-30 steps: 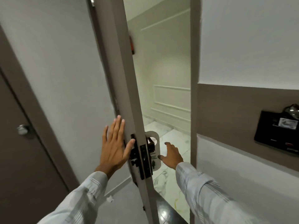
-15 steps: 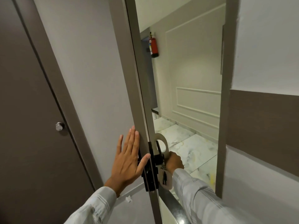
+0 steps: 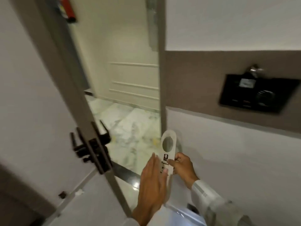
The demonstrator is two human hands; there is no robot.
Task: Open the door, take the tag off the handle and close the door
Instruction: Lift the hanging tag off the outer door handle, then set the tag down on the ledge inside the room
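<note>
The right hand [image 3: 183,167] pinches the tag [image 3: 167,154]; the flat, open left hand [image 3: 153,185] hides its blurred lower print, clear of the handle [image 3: 91,147].

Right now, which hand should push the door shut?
Probably the left hand: it's open, flat and nearer the door edge and handle. The right hand is busy pinching the tag.
</note>
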